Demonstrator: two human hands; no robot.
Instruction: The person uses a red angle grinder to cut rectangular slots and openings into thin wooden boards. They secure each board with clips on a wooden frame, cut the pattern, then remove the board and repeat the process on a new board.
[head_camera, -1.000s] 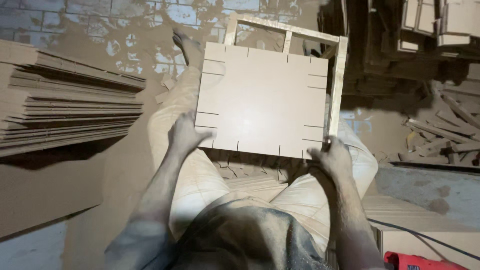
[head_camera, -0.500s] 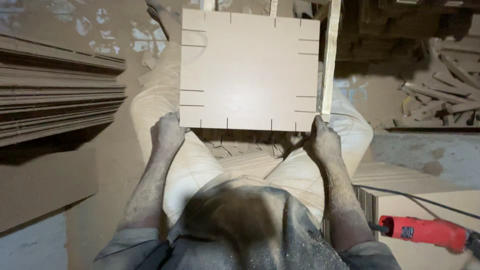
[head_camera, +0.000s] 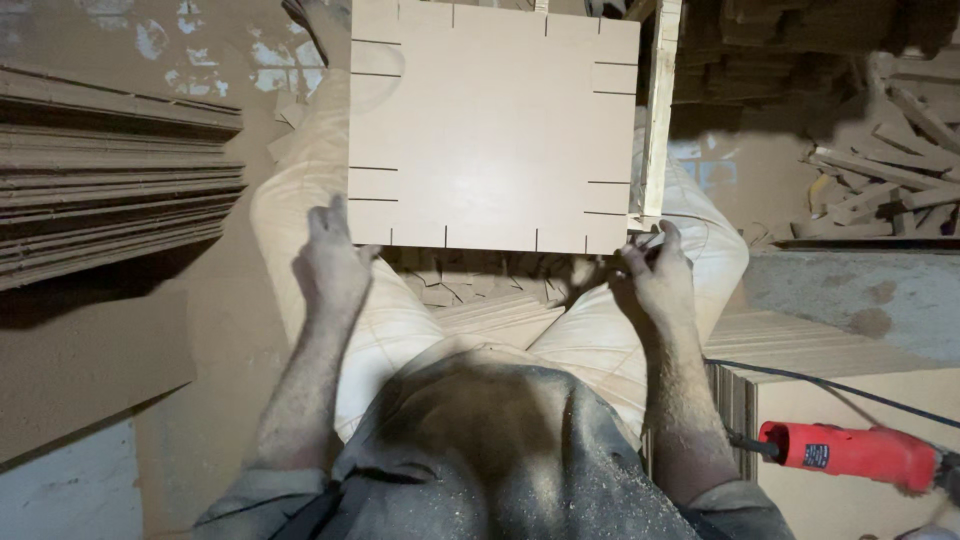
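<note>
Head view: both forearms reach forward over the person's lap. The left hand (head_camera: 333, 262) hangs loose with fingers spread, just beside the near left corner of the pale tan rectangular fibreboard panel (head_camera: 490, 125); whether a fingertip touches the edge cannot be told. The right hand (head_camera: 655, 278) is half curled at the near right corner, its fingertips at the foot of the light wooden frame slat (head_camera: 660, 110); I cannot tell whether it pinches anything.

Half a second ago both hands gripped the panel's near edge; the left one has since let go and drawn back a little, and the panel sits higher in the view.

The panel lies flat across the thighs, its edges cut with short dark slots, the slat running along its right side. A stack of brown boards (head_camera: 110, 180) lies at the left, and a red power tool (head_camera: 850, 455) rests on a board at the lower right.
</note>
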